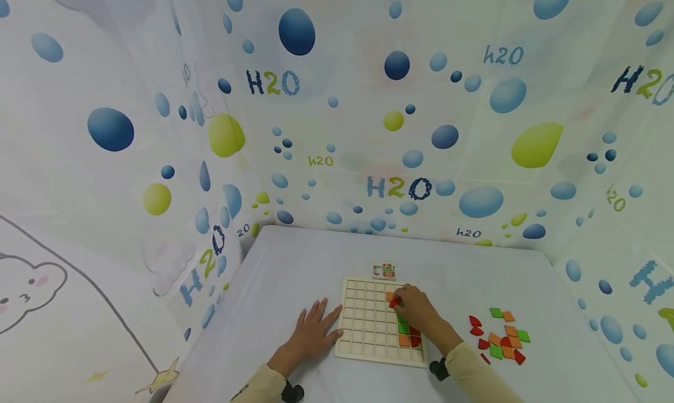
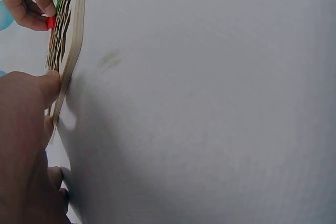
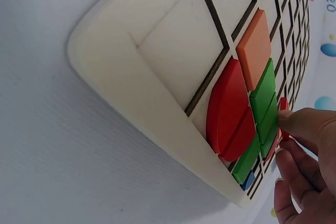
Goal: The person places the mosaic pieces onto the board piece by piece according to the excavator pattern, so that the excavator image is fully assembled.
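My right hand [image 1: 416,308] pinches a small red tile [image 3: 284,119] between thumb and fingers, low over the right part of a wooden grid board [image 1: 358,315]. Near it in the grid lie orange [image 3: 255,51], green [image 3: 263,98] and red [image 3: 229,106] tiles, partly covered by the hand in the head view. Further along the same edge a blue tile [image 3: 248,180] shows in the right wrist view. My left hand [image 1: 314,331] rests with spread fingers beside the board, its thumb and fingertips at the board's left edge.
A small printed pattern card [image 1: 384,269] lies just beyond the board's far edge. To the right, several loose red [image 1: 475,320], green [image 1: 496,313] and orange [image 1: 508,316] tiles are scattered on the white table [image 1: 295,262]. Printed curtains [image 1: 368,128] enclose the table.
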A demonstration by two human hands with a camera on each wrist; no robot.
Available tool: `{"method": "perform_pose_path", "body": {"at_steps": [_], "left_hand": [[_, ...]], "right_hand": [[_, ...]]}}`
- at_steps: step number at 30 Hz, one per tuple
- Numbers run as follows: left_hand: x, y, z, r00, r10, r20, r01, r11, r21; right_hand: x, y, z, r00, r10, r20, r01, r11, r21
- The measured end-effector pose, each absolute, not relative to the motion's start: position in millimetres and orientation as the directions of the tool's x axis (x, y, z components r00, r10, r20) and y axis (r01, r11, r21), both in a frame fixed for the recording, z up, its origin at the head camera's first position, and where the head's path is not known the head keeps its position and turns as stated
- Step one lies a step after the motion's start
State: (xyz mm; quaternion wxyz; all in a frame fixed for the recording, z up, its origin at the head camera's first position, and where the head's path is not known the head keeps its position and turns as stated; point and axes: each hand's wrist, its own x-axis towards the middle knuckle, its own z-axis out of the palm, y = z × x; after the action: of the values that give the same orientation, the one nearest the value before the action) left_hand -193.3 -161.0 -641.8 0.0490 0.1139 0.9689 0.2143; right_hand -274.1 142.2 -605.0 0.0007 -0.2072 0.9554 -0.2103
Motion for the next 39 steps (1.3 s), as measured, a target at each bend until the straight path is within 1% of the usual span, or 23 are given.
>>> {"method": "perform_pose_path", "body": {"at_steps": [7, 12, 19, 27, 39], "left_hand": [[-195, -162, -649, -0.969, 0.242, -0.044, 0.205, 0.893, 0.401], [-194, -161, -647, -0.968, 0.245, -0.048, 0.203, 0.884, 0.422], [-191, -160, -641, -0.969, 0.241, -0.057, 0.194, 0.882, 0.429], [-189, -161, -642, -0.966, 0.260, 0.010, 0.240, 0.874, 0.423], [-194, -162, -651, -0.968, 0.253, 0.007, 0.235, 0.890, 0.391]], "right_hand": [[-271, 143, -605, -0.890, -0.447, 0.090, -0.444, 0.804, -0.395], [-270, 142, -603, -0.879, -0.468, 0.090, -0.465, 0.803, -0.372], [-269, 142, -599, -0.866, -0.495, 0.070, -0.483, 0.793, -0.371], [-267, 142, -598, -0.841, -0.525, 0.129, -0.534, 0.766, -0.357], [-268, 144, -600, -0.828, -0.536, 0.163, -0.559, 0.766, -0.319]]}}
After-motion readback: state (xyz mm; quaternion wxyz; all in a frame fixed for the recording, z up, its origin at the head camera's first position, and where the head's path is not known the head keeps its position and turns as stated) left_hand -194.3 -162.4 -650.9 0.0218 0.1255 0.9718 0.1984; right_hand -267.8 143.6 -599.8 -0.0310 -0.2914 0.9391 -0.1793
